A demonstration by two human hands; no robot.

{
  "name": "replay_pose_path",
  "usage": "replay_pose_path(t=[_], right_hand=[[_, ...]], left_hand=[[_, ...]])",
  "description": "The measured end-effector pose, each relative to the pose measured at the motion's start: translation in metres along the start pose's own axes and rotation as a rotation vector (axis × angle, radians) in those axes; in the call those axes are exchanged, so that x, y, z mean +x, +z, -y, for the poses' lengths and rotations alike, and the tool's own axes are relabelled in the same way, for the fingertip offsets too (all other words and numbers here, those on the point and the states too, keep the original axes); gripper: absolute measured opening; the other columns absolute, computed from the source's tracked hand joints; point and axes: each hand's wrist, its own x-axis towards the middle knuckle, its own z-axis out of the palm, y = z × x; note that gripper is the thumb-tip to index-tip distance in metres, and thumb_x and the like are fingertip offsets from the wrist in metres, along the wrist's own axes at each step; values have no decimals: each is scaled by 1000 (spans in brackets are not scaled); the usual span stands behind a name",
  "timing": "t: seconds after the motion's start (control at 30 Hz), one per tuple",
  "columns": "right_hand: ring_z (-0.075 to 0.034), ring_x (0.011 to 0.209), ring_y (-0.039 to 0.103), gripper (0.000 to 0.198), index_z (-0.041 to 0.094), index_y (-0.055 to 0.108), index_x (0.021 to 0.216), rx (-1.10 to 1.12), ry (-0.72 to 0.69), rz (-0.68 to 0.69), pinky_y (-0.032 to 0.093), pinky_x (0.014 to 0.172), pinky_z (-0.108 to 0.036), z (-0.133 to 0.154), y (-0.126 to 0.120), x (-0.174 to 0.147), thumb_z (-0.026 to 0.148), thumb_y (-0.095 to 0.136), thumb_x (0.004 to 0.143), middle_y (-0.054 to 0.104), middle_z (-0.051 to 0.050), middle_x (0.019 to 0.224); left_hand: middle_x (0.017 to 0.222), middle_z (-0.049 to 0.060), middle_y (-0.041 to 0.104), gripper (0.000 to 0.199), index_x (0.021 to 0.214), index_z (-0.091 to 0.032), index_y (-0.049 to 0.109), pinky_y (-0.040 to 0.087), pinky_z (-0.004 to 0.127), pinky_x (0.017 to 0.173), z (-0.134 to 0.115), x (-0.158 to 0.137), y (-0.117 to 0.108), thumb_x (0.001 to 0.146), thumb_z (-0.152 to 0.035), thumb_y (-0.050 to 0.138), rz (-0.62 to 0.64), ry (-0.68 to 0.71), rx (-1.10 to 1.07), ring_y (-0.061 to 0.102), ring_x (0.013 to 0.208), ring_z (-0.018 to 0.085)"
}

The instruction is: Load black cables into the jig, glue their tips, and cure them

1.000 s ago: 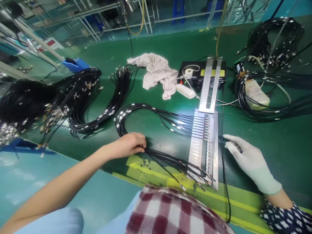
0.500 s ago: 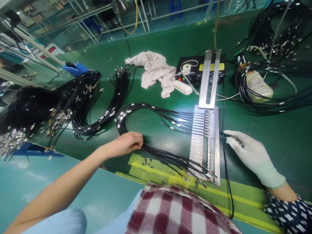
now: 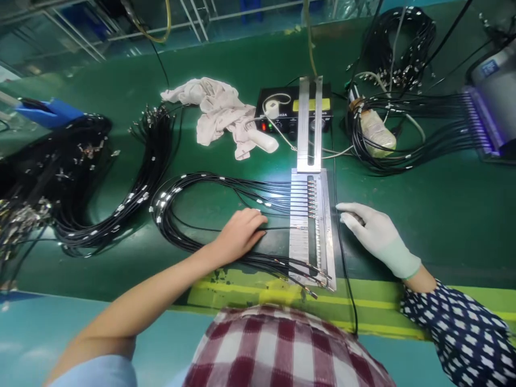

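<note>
My left hand (image 3: 243,231) is bare and closed on a single black cable (image 3: 280,228), whose end lies on the slotted metal fixture (image 3: 298,244). Several other cables sit side by side in the fixture's upper slots, their metal ends lined up along its channel. A loose bunch of black cables (image 3: 264,262) passes below my left hand, its ends resting across the fixture's lower part. My right hand (image 3: 373,231), in a white glove, rests just right of the fixture beside a black cord (image 3: 342,252). Its index finger and thumb are stretched out and slightly apart, with nothing seen between them.
Behind the fixture stand a black control box (image 3: 278,126) and a crumpled cloth (image 3: 220,107). Thick cable bundles (image 3: 133,199) lie at left near a blue holder (image 3: 50,113). At right, looped cables (image 3: 363,145) run into a purple-lit machine (image 3: 492,102).
My left hand has moved right from the cable bunch toward the fixture, drawing one cable out to it. My right hand stays beside the fixture. The view has shifted to the right.
</note>
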Motion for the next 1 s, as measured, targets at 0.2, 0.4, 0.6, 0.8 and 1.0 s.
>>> replay_pose_path(t=[0.2, 0.4, 0.6, 0.8, 1.0], right_hand=[[-21, 106, 63, 30, 29, 68, 116, 35, -7, -97, 49, 96, -40, 1, 12, 4, 41, 46, 99, 67, 5, 116], [-23, 105, 63, 31, 27, 68, 115, 7, -6, -65, 49, 94, -41, 3, 10, 6, 40, 45, 100, 67, 3, 114], [-22, 106, 62, 30, 26, 68, 117, 15, -6, -30, 48, 95, -39, 4, 10, 6, 37, 45, 102, 67, 2, 116], [-21, 103, 63, 28, 26, 68, 116, 16, -22, -34, 48, 91, -38, 5, 6, 4, 36, 46, 102, 67, 4, 113], [-20, 99, 63, 26, 26, 68, 115, 4, -33, -31, 48, 86, -37, 8, 6, 4, 35, 46, 103, 68, 5, 111]], left_hand=[[96, 7, 56, 11, 100, -14, 54, 40, 33, 81, -22, 22, 22, 100, -18, 44, -93, 52, -134, 49, 90, 19], [95, 8, 58, 19, 113, -12, 58, 44, 26, 77, -16, 32, 25, 99, -13, 46, -191, 202, -214, 53, 87, 16], [96, 10, 62, 37, 126, -12, 61, 46, 27, 76, -4, 51, 17, 102, -14, 33, -5, 300, -185, 55, 86, 16], [101, 12, 62, 36, 124, -8, 63, 48, 28, 80, 2, 64, 4, 100, -11, 36, 51, 396, -190, 56, 91, 17], [104, 13, 61, 38, 127, -10, 59, 48, 29, 82, 4, 63, 3, 99, -10, 34, 67, 428, -130, 56, 93, 18]])
